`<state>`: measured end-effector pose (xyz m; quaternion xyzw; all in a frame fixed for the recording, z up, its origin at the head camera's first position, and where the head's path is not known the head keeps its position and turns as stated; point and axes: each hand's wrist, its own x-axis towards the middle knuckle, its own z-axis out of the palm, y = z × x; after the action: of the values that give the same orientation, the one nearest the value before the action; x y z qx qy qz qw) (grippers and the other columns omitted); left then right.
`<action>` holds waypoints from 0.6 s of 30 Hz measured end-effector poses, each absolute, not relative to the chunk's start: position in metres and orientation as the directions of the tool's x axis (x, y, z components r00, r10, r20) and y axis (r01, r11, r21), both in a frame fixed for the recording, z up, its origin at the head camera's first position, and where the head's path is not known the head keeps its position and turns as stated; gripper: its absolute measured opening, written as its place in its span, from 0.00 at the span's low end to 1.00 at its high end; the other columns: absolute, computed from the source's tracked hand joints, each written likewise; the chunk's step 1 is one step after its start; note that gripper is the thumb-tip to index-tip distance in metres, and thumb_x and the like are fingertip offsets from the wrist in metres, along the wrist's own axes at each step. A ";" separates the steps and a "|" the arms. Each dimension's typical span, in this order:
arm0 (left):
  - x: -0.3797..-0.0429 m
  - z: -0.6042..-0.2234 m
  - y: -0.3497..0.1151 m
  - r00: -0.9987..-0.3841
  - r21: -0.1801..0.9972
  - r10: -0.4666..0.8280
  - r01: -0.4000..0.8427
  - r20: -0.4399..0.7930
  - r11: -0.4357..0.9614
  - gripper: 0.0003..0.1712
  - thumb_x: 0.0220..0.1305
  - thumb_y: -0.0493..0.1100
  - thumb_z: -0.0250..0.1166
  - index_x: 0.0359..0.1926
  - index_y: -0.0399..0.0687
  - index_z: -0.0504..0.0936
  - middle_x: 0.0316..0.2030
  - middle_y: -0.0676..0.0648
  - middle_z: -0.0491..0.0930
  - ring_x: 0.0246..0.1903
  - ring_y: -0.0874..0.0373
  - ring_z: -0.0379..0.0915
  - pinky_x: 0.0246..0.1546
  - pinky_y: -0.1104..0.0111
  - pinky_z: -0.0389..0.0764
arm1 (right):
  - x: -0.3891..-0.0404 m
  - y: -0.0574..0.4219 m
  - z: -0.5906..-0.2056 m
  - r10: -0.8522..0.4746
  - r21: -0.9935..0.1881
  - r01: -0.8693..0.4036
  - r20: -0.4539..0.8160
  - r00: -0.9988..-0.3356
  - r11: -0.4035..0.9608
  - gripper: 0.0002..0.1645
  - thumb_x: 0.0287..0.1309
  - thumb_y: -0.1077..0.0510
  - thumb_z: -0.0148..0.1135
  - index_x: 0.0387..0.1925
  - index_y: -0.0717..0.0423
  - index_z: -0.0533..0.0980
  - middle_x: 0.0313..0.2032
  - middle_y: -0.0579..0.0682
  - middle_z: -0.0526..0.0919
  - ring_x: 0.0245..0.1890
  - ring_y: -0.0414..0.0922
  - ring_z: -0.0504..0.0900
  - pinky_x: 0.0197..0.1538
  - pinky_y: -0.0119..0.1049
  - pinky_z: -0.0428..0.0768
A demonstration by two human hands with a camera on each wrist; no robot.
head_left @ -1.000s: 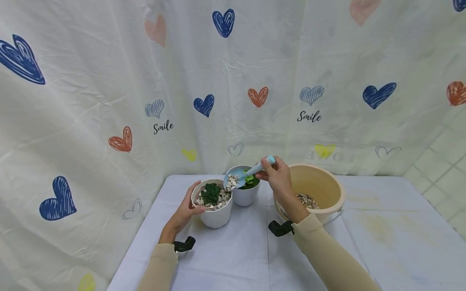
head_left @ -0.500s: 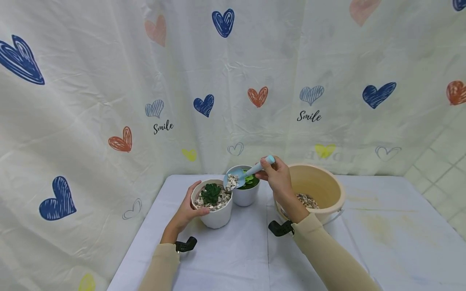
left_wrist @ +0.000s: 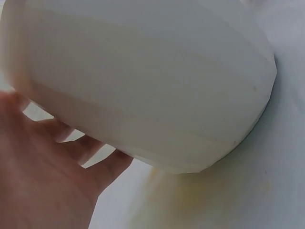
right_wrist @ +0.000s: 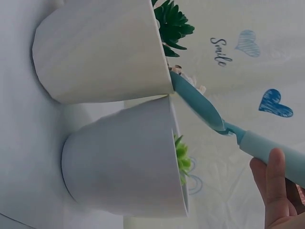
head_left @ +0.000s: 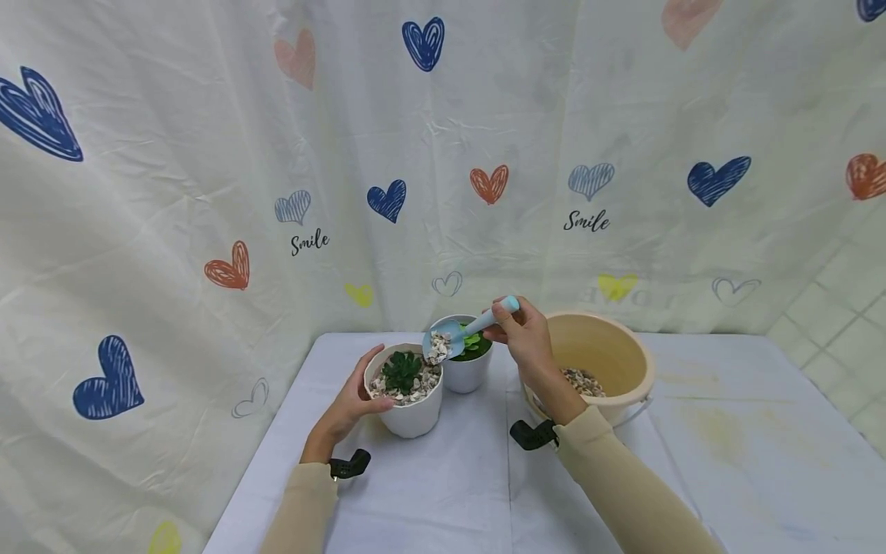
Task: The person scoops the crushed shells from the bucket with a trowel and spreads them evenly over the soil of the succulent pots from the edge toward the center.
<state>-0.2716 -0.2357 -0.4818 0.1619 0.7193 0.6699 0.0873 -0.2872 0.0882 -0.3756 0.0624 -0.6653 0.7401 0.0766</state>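
Observation:
My left hand point(head_left: 354, 392) grips a white flowerpot point(head_left: 414, 422), with the thumb at its near rim and the fingers round its left side. In the left wrist view, the fingers point(left_wrist: 81, 143) lie against the pot wall point(left_wrist: 152, 95). A dark green succulent point(head_left: 401, 372) stands among pale pebbles in this pot. My right hand point(head_left: 526, 342) holds a light blue toy shovel point(head_left: 477, 323) by its handle. Small stones point(head_left: 439, 348) fill the scoop, which slants down to the pot's right rim. In the right wrist view, the shovel tip point(right_wrist: 177, 82) is right at that rim.
Behind the shovel stands a second white flowerpot point(head_left: 467, 375) with a light green plant point(head_left: 472, 342). A cream bucket point(head_left: 631, 369) with pebbles point(head_left: 583, 382) in it is at the right. A white cloth point(head_left: 457, 492) covers the table, and a heart-print curtain point(head_left: 526, 115) hangs behind.
The shovel scoop has shifted very slightly left, still loaded with stones. The left hand's flowerpot has moved slightly toward me.

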 end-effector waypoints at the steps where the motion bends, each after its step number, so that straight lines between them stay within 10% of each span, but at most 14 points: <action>1: -0.271 -0.481 -0.235 -0.933 0.992 0.349 0.117 0.091 0.056 0.58 0.49 0.41 0.74 0.72 0.75 0.48 0.70 0.47 0.54 0.65 0.46 0.61 0.54 0.63 0.75 | -0.287 0.088 -0.376 0.025 -0.974 -0.203 0.202 -0.979 -0.100 0.16 0.65 0.48 0.57 0.48 0.53 0.74 0.49 0.60 0.81 0.42 0.55 0.85 0.43 0.35 0.84; 18: -0.273 -0.484 -0.231 -0.939 0.979 0.306 0.190 0.159 0.075 0.59 0.42 0.43 0.79 0.72 0.71 0.54 0.68 0.41 0.58 0.61 0.44 0.66 0.52 0.61 0.78 | -0.288 0.088 -0.378 0.004 -0.969 -0.228 0.229 -0.973 -0.099 0.16 0.66 0.49 0.56 0.49 0.53 0.73 0.49 0.61 0.81 0.41 0.57 0.85 0.43 0.35 0.84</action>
<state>-0.2734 -0.2314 -0.4842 0.1695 0.7318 0.6587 0.0437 -0.2876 0.0880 -0.3777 0.0839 -0.6664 0.7367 0.0788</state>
